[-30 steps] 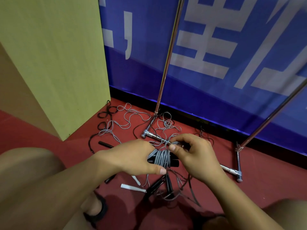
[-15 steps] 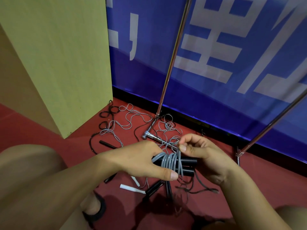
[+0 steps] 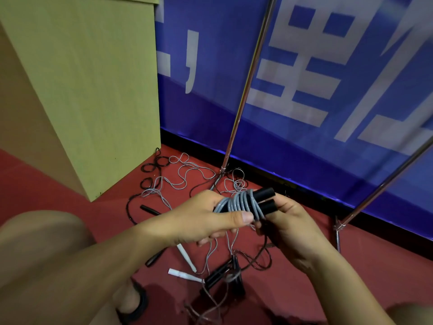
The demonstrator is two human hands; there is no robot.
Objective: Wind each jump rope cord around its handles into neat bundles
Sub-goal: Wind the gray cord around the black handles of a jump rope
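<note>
Two black handles (image 3: 263, 199) lie side by side in the air above the floor (image 3: 293, 273), long axis pointing up-right.
Grey cord (image 3: 239, 202) wraps their middle in neat coils; left hand (image 3: 201, 221) grips the bundle, right hand (image 3: 288, 226) holds the cord below.

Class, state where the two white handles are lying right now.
In the head view, the white handles lie on the red floor below the left hand, just left of the black handles.

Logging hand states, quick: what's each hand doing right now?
Left hand: grips the grey cord wound on the black handles.
Right hand: holds the handles' ends.
</note>
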